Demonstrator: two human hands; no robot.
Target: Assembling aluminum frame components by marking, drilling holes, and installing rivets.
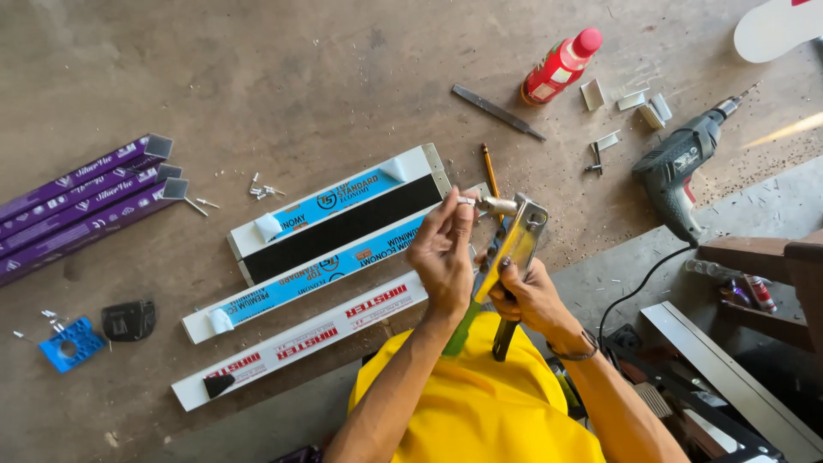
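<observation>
Three purple profile lengths (81,201) lie at the far left of the concrete floor (257,69), with a blue plastic jig (73,345) and a black fitting (129,320) nearer. Loose rivets (264,190) sit just beyond the white wrapped profiles (326,249), which run diagonally across the middle.

Left hand (443,257): fingers pinched closed on a single rivet (467,201), held at the nose of the hand riveter (513,249). Right hand (536,296): closed around the riveter handles, tool held upright above the person's lap, nose (500,206) pointing left.

Judgement: the step in hand is seating the rivet in the nose. Done well, the pin goes in straight and fully home, the head is left projecting, and the handles stay spread until it is seated. Whether the pin has entered cannot be told at this size.

Right of the hands: a pencil (490,161), a flat file (497,112), a red bottle (561,67), small metal offcuts (639,103) and a corded drill (686,167), all well apart from the tool.
</observation>
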